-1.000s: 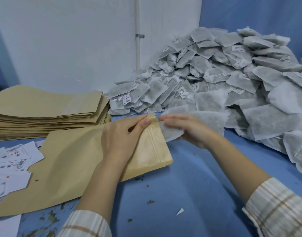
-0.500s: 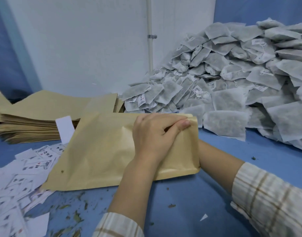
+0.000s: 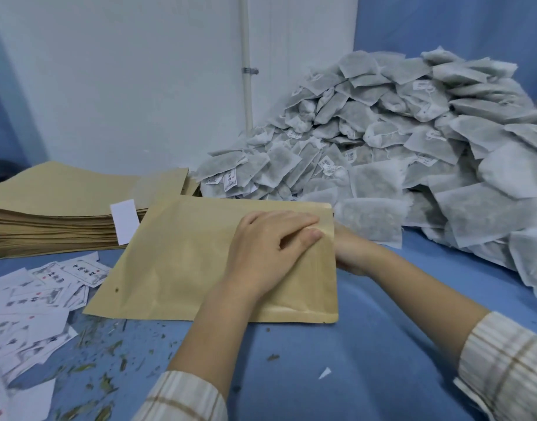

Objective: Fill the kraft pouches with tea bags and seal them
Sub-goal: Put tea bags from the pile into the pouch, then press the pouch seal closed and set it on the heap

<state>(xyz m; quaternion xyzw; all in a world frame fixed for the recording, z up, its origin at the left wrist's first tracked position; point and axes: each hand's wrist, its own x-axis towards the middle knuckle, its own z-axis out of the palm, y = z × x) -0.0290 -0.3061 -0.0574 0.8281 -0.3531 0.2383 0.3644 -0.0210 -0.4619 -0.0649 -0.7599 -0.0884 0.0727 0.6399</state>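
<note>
A kraft pouch [image 3: 182, 262] lies flat on the blue table with its mouth pointing right. My left hand [image 3: 267, 247] rests on top of it near the mouth, fingers and thumb pinching the upper layer. My right hand [image 3: 352, 253] reaches into the mouth from the right. Its fingers are hidden inside the pouch, so whether it holds anything cannot be seen. A big heap of white tea bags [image 3: 397, 132] with small tags rises at the back right, just behind the pouch.
A stack of flat kraft pouches [image 3: 48, 214] sits at the left, with a white card [image 3: 125, 220] leaning on it. Several printed paper labels [image 3: 33, 299] are scattered front left. Tea crumbs [image 3: 109, 350] litter the table. A white wall stands behind.
My right hand, which held a tea bag at the pouch's mouth, has pushed into the pouch. The tea bag is out of sight. The view has shifted left.
</note>
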